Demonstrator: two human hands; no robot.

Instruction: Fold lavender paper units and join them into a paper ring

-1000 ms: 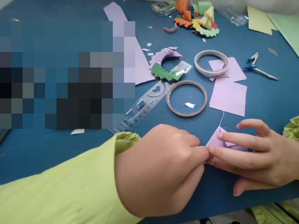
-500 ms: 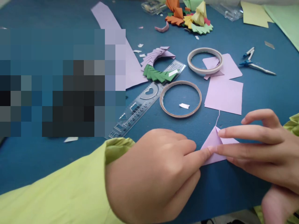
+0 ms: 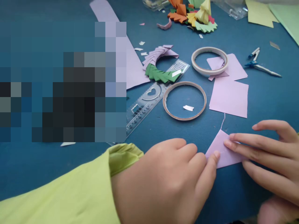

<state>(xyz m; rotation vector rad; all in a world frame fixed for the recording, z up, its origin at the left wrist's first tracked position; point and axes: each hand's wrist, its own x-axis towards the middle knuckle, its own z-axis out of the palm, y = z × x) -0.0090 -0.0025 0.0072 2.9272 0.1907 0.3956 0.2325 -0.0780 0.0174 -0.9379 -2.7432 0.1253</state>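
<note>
A small folded piece of light purple paper lies on the blue table before me, one point facing away. My left hand has its fingers curled and grips the paper's left corner, thumb on top. From the right, my right hand reaches in with fingers stretched and spread, two fingertips resting on the paper's upper right side. A square of purple paper lies just beyond, and a thin pale strand runs between it and the folded point.
Two tape rolls, a clear ruler and a purple-green ring of folded paper lie ahead. A blue-white compass is at right. Colourful folded pieces sit at the back. A blurred block hides the left.
My left thumb now lies flat on the paper's left part, where the index fingertip pressed before. The paper's right flap is now folded down under my right fingers. The view shifted slightly.
</note>
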